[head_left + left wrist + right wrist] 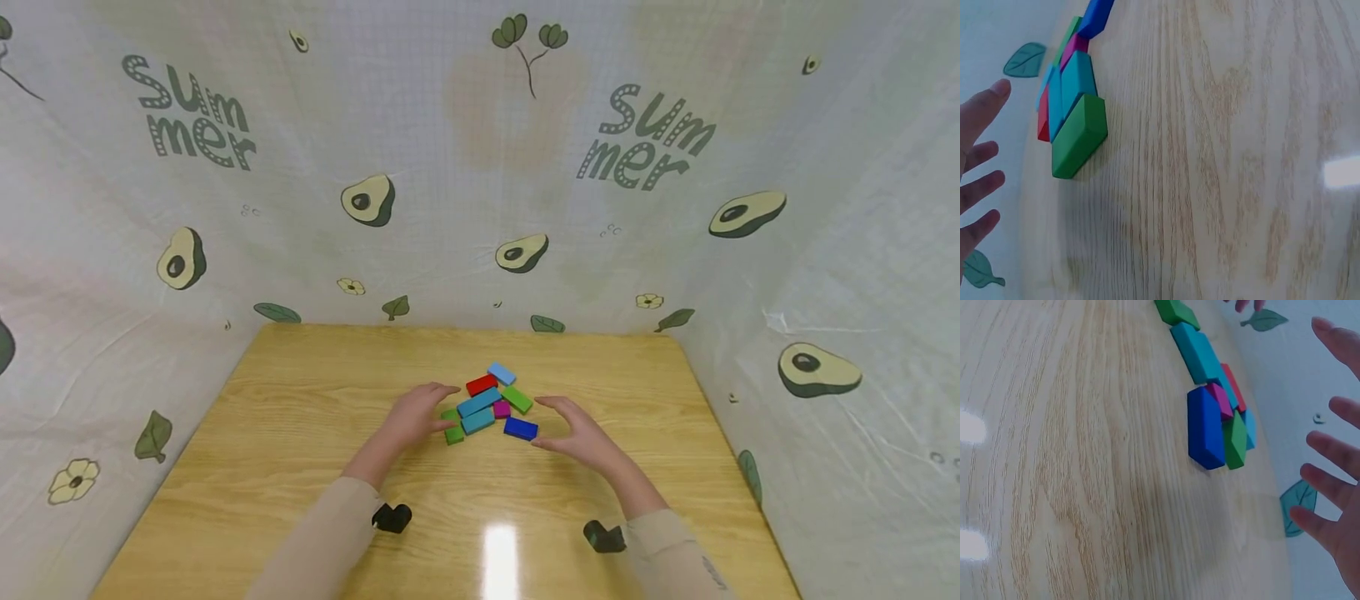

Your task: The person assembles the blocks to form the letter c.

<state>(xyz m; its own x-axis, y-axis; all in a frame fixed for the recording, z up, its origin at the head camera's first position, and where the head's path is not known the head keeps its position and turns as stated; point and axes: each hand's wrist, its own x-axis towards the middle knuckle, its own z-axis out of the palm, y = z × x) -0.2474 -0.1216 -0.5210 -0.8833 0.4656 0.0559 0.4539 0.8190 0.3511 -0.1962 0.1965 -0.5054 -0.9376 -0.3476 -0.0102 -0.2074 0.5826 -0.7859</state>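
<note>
Centrally, low in the head view, coloured blocks lie in a close group on the worktop, apparently laid flat for stability. Two teal blocks run side by side, with the red block and light-blue block above them in the frame; the magenta block sits at their right, next to the lime block. The green block lies across the teal ends at left, where it may act as a stop. The dark-blue block lies lower right. The left grip and right grip are both released, fingers spread, flanking the group, presumably so that either side is within reach.
</note>
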